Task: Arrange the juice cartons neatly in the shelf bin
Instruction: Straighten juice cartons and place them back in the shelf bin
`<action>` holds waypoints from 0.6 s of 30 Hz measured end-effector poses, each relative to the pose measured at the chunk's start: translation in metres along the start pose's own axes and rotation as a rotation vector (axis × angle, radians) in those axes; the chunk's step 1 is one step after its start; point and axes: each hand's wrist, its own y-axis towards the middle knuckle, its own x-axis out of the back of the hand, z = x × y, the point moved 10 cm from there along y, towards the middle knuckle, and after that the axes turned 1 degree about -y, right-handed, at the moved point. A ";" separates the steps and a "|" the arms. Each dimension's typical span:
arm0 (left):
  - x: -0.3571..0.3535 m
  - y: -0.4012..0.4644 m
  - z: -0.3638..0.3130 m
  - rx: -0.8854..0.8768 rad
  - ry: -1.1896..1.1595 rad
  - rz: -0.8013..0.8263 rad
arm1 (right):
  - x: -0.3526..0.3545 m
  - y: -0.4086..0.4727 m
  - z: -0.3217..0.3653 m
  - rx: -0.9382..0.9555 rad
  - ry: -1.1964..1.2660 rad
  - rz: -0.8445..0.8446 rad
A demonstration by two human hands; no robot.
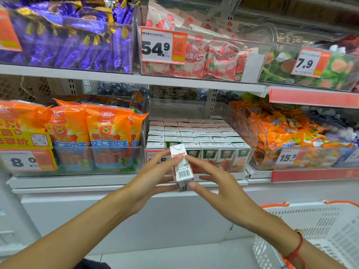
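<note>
A small white and orange juice carton (181, 167) with a barcode is held upright in front of the shelf. My left hand (155, 175) grips its left side, thumb near the top. My right hand (211, 179) pinches its right edge with fingertips at the top and bottom. Behind it stands the clear shelf bin (250, 136), filled with several tidy rows of green and white juice cartons (194, 133). One gap shows in the front row, behind the held carton.
Orange sausage packs (93, 133) fill the bin to the left, orange snack bags (287, 129) the bin to the right. An upper shelf (136, 78) hangs above with candy bins. A white shopping basket (318, 233) with orange handles sits at lower right.
</note>
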 end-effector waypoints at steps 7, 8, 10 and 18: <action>-0.008 -0.006 0.031 0.357 -0.175 0.075 | 0.021 0.007 -0.013 -0.128 0.328 -0.181; -0.009 -0.008 0.034 0.404 -0.191 0.097 | 0.022 0.007 -0.018 -0.166 0.376 -0.205; -0.013 -0.012 0.040 0.474 -0.206 0.121 | 0.021 0.005 -0.029 -0.267 0.452 -0.223; -0.010 -0.013 0.047 0.513 -0.178 0.092 | 0.010 0.002 -0.045 -0.431 0.484 -0.160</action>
